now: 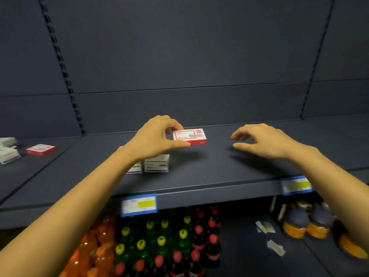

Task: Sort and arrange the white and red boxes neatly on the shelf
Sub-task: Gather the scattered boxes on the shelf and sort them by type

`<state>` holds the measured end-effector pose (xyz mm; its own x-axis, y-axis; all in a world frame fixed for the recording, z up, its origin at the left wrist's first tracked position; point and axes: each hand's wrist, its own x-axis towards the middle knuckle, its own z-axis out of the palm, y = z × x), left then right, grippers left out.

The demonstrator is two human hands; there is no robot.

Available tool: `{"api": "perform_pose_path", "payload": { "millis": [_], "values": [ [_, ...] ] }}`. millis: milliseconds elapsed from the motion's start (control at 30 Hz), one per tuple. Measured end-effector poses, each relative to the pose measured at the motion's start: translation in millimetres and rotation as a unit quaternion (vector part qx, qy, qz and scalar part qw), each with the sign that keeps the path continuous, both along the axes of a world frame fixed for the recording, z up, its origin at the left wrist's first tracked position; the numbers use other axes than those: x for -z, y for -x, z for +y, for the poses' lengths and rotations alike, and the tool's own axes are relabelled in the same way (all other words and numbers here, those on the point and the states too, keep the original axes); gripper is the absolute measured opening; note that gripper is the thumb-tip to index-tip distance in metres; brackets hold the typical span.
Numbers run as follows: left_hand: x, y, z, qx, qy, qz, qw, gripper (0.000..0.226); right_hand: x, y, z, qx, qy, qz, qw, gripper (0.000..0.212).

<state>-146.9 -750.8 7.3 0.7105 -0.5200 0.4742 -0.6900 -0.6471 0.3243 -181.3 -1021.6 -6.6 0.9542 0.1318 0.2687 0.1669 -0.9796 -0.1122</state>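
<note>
**Left hand pinching red-and-white box on dark shelf; right hand free**

Left hand (157, 136): thumb along the near edge, fingertips curled over the far left corner of a red-and-white box (189, 136); clamped on its left end. Box level, label up, at or just above the dark shelf (229, 166) surface; contact with the shelf cannot be told. Positioned mid-shelf, toward the back.

Right hand (265, 139): fingers spread and slightly curled, thumb apart from the rest, nothing held. Hovering palm-down over bare shelf, near the box's right end but not touching it.

Under the left wrist: two white boxes (156, 163) side by side near the front of the shelf, the left one mostly hidden by the forearm. Print blurred.

Far left, on the adjoining shelf section: another red-and-white box (41, 149) lying flat, beside a small heap of white boxes (8, 150) at the frame edge.

Shelf front edge: two blue-framed price tags (139, 204), text unreadable.

Lower shelf: orange, green and dark bottles with yellow and red caps (159, 242); to the right, yellow-labelled jars with dark lids (307, 222) and scattered paper tags (275, 247).
</note>
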Motion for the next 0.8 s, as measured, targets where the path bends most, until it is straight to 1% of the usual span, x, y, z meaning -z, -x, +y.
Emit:
{"api": "perform_pose_path", "payload": {
  "millis": [167,367,533,667,733,800],
  "values": [
    [12.3,6.0,-88.0,-0.003,0.002,0.03,1.0,0.04,-7.2,14.2,-86.6,0.0,0.026,0.003,1.0,0.028],
    [30.1,8.6,-162.7,-0.008,-0.006,0.059,0.998,0.039,-3.6,22.7,-150.7,-0.003,0.026,0.019,0.999,0.028],
    [48.2,4.6,-199.4,-0.005,-0.019,0.083,0.996,0.04,3.5,22.7,-175.9,-0.026,0.015,0.016,0.999,0.028],
    [58.4,3.9,-211.2,-0.009,-0.039,0.104,0.994,0.041,0.3,16.0,-178.8,-0.052,0.018,0.009,0.998,0.029],
    [57.4,5.3,-209.2,-0.025,-0.061,0.09,0.994,0.045,-0.9,9.6,-171.7,-0.072,0.019,0.005,0.997,0.03],
    [54.3,9.0,-200.8,-0.067,-0.059,0.055,0.994,0.05,-1.9,2.3,-158.9,-0.095,0.015,0.003,0.995,0.031]
  ]
}}
